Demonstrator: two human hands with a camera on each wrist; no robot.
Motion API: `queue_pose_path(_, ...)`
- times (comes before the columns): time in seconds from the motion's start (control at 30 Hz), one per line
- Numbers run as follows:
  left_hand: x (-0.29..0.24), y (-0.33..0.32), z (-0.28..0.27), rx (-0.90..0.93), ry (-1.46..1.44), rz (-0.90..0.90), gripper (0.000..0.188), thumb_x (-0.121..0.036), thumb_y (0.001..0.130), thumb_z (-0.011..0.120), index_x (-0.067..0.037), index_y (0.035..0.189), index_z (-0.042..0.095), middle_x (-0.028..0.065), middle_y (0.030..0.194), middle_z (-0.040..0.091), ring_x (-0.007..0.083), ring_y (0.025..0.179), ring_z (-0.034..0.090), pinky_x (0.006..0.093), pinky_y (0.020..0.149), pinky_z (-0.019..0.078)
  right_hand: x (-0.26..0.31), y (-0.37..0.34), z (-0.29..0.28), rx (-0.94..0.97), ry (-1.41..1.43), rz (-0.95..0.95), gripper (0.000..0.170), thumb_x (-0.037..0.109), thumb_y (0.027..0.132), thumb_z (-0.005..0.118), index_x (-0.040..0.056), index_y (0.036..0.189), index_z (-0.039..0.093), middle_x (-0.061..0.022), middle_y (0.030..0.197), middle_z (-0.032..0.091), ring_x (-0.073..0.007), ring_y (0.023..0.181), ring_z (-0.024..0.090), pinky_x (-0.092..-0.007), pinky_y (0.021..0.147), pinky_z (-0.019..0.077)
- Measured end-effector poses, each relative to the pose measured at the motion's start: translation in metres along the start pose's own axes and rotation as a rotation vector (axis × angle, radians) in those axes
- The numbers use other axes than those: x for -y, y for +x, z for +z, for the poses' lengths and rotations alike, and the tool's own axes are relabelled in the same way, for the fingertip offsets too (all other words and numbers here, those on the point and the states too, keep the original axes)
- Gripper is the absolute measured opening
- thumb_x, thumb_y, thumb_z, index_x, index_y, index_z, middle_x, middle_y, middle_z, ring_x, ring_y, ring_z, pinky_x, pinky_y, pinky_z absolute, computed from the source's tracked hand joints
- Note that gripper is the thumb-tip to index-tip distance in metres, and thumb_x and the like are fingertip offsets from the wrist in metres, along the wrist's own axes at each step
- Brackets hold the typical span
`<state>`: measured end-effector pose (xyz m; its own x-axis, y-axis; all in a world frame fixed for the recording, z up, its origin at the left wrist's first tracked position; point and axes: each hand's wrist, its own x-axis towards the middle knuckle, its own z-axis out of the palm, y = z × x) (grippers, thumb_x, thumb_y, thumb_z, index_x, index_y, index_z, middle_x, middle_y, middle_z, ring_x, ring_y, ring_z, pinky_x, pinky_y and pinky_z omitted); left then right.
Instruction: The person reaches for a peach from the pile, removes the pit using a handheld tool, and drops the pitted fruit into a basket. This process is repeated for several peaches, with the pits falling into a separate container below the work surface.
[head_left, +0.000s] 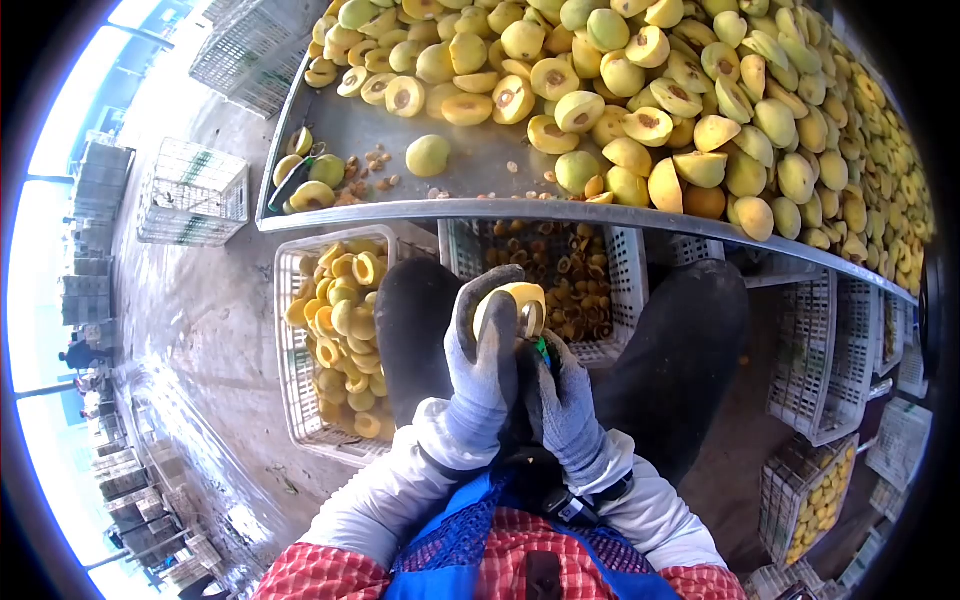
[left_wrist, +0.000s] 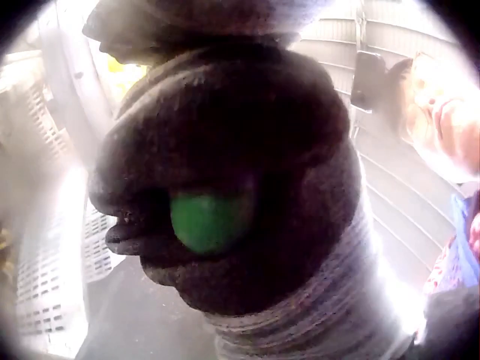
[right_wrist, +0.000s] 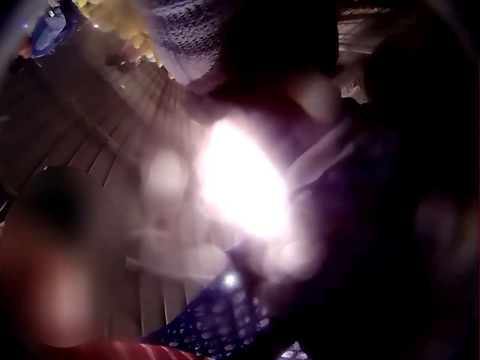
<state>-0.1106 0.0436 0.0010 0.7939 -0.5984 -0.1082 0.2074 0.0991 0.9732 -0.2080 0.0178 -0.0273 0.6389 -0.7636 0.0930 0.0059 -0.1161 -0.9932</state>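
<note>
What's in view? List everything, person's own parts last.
Rimmed metal table: one, grey, ahead
Round cut fruit: many, yellow, on table
Slim tool: one, dark, table's left corner
Slatted plastic crates: several, white, around table
Small bits: many, brown, crate between legs
Hollowed fruit: many, yellow, crate by left leg
Fruit piece: one, yellow, left grip
Handled tool: one, partly green, right grip
Mesh garment: one, blue, bottom
Checked shirt: one, red, bottom
Legs: two, black, centre
Gloved grips: two, grey, centre

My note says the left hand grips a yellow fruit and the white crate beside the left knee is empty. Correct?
Not empty: the head view shows the white crate holding many yellow fruit pieces. The left hand does grip a yellow fruit.
</note>
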Motion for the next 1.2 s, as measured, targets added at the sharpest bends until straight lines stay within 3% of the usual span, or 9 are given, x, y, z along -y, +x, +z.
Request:
queue_pose_path(0.43, 0.006, 0.007, -0.008, 0.170, 0.151, -0.049, 0.025, -0.021, 0.094, 0.057, 0.001, 0.105, 0.061, 0.0046, 0.089, 0.063, 0.0085, 0.082, 0.056, 0.0232, 0.075, 0.0464, -0.055, -0.033, -0.006, 0.183, -0.278, -0.240, 0.033, 0.011, 0.099, 0.045, -0.0011, 0.130, 0.043, -0.0086, 0.114, 0.054, -0.0121, 0.095, 0.055, -0.0233, 0.087, 0.0457)
queue_pose_path(0.57, 0.014, 0.016, -0.016, 0.266, 0.236, -0.091, 0.022, -0.018, 0.094, 0.058, 0.002, 0.102, 0.061, 0.0040, 0.086, 0.062, 0.0075, 0.077, 0.055, 0.0227, 0.071, 0.0460, -0.022, -0.017, -0.017, 0.249, 0.325, 0.449, 0.032, 0.012, 0.100, 0.045, -0.0010, 0.129, 0.045, -0.0085, 0.114, 0.055, -0.0108, 0.099, 0.055, -0.0218, 0.088, 0.0454)
queue_pose_path(0.67, 0.013, 0.006, -0.017, 0.226, 0.141, -0.084, 0.030, -0.019, 0.095, 0.056, 0.002, 0.116, 0.054, 0.0078, 0.099, 0.061, 0.0104, 0.091, 0.056, 0.0241, 0.081, 0.0452, -0.024, -0.016, -0.011, 0.156, 0.335, 0.431, 0.032, 0.011, 0.098, 0.049, -0.0024, 0.126, 0.048, -0.0094, 0.115, 0.056, -0.0114, 0.100, 0.055, -0.0229, 0.086, 0.0468)
queue_pose_path(0.77, 0.008, -0.005, -0.024, 0.234, 0.157, 0.031, 0.040, -0.019, 0.095, 0.057, 0.004, 0.125, 0.045, 0.0120, 0.113, 0.058, 0.0146, 0.106, 0.054, 0.0268, 0.092, 0.0426, -0.026, 0.007, -0.010, -0.164, 0.182, 0.191, 0.027, 0.011, 0.089, 0.061, -0.0009, 0.112, 0.054, -0.0063, 0.083, 0.062, -0.0141, 0.073, 0.059, -0.0259, 0.066, 0.0479)
queue_pose_path(0.9, -0.007, 0.006, -0.048, 0.329, 0.187, -0.113, 0.036, -0.018, 0.090, 0.063, 0.004, 0.117, 0.053, 0.0103, 0.103, 0.062, 0.0140, 0.096, 0.058, 0.0275, 0.085, 0.0475, 0.006, 0.040, -0.037, 0.096, 0.125, 0.139, 0.017, 0.009, 0.084, 0.068, 0.0039, 0.094, 0.055, -0.0029, 0.080, 0.055, -0.0096, 0.071, 0.054, -0.0252, 0.066, 0.0467)
queue_pose_path(1.0, -0.007, 0.015, -0.045, 0.331, 0.145, -0.376, 0.031, -0.021, 0.089, 0.065, 0.002, 0.109, 0.060, 0.0060, 0.096, 0.064, 0.0106, 0.089, 0.058, 0.0244, 0.079, 0.0488, 0.000, 0.042, -0.025, 0.082, 0.103, 0.024, 0.015, 0.010, 0.084, 0.067, 0.0046, 0.091, 0.054, -0.0025, 0.075, 0.057, -0.0113, 0.065, 0.056, -0.0269, 0.062, 0.0472)
queue_pose_path(1.1, -0.007, 0.016, -0.036, 0.079, 0.118, -0.266, 0.031, -0.024, 0.093, 0.061, 0.002, 0.110, 0.062, 0.0051, 0.096, 0.064, 0.0099, 0.085, 0.058, 0.0236, 0.077, 0.0486, 0.010, 0.024, -0.028, 0.062, 0.013, 0.241, 0.015, 0.010, 0.085, 0.067, 0.0040, 0.091, 0.054, -0.0046, 0.075, 0.061, -0.0161, 0.065, 0.060, -0.0303, 0.060, 0.0482)
queue_pose_path(1.13, -0.008, 0.016, -0.033, 0.095, 0.122, -0.263, 0.033, -0.026, 0.094, 0.058, 0.002, 0.110, 0.062, 0.0052, 0.095, 0.064, 0.0098, 0.085, 0.057, 0.0227, 0.077, 0.0483, 0.014, 0.024, -0.023, 0.079, -0.140, -0.046, 0.014, 0.013, 0.086, 0.065, 0.0045, 0.090, 0.055, -0.0092, 0.075, 0.063, -0.0204, 0.065, 0.065, -0.0322, 0.056, 0.0482)
queue_pose_path(1.2, -0.007, 0.011, -0.025, 0.118, 0.165, -0.205, 0.033, -0.027, 0.095, 0.057, 0.002, 0.109, 0.062, 0.0054, 0.093, 0.063, 0.0099, 0.085, 0.057, 0.0229, 0.076, 0.0484, 0.021, 0.017, -0.018, 0.122, -0.305, 0.007, 0.015, 0.018, 0.088, 0.062, 0.0045, 0.090, 0.054, -0.0158, 0.074, 0.060, -0.0314, 0.066, 0.063, -0.0369, 0.056, 0.0476)
